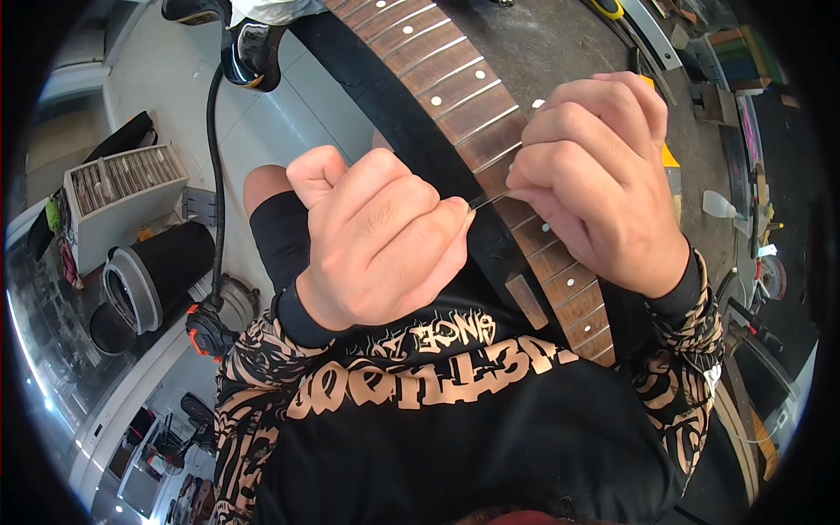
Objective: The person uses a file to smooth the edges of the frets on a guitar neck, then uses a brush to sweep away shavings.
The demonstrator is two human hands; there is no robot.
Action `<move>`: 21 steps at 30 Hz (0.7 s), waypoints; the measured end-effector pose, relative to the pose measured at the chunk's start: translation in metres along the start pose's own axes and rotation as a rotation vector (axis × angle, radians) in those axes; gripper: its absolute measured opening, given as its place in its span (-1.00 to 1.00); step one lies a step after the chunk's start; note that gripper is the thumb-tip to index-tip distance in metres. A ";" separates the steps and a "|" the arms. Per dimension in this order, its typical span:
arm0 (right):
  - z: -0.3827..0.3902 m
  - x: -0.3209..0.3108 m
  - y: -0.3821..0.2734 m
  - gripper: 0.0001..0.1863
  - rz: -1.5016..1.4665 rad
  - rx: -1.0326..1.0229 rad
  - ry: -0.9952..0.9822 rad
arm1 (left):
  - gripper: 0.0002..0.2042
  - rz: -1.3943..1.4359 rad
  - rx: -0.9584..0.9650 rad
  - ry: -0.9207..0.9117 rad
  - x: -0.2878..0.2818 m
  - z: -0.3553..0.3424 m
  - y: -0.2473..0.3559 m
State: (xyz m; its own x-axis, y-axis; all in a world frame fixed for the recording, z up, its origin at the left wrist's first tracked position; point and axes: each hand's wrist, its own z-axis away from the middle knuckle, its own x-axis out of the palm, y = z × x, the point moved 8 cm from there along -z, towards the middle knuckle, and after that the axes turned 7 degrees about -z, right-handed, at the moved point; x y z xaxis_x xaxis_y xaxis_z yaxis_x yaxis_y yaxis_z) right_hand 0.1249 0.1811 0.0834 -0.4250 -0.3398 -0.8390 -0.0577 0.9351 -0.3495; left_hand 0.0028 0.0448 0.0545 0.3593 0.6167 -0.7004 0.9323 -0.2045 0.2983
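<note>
A guitar neck (486, 131) with a brown fretboard, metal frets and pale dot inlays runs diagonally from the top to the lower right. Over its middle, my left hand (376, 241) is closed, thumb and forefinger pinched on one end of a thin wire (486, 202). My right hand (604, 179), its fingers curled, pinches the other end of this short piece above the fretboard. Part of the wire is hidden by my fingertips, and its exact kind is hard to make out. Beside the neck, near my body, lies a small wooden block (527, 300).
A dark workbench (534, 44) extends behind the neck, with a yellow-handled tool (605, 9) at its far side. To the right stands a small white bottle (719, 205). At left are a black bin (162, 271), a box of thin slats (127, 188) and a black hose (215, 175).
</note>
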 end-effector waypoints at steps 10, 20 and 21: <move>-0.010 0.000 0.003 -0.68 0.020 -0.003 0.033 | -0.68 0.015 -0.001 -0.001 -0.002 -0.004 -0.011; -0.004 -0.003 0.001 -0.69 -0.013 0.018 0.013 | -0.65 0.052 -0.011 -0.006 -0.003 -0.005 -0.003; -0.005 -0.002 0.002 -0.68 -0.006 0.019 0.014 | -0.66 0.057 -0.023 -0.002 -0.002 -0.006 -0.005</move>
State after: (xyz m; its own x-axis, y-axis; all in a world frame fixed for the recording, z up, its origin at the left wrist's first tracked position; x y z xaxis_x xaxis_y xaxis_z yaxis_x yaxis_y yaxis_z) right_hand 0.1211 0.1843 0.0869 -0.4372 -0.3437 -0.8311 -0.0430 0.9310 -0.3624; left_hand -0.0030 0.0488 0.0579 0.4122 0.6031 -0.6829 0.9090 -0.2215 0.3530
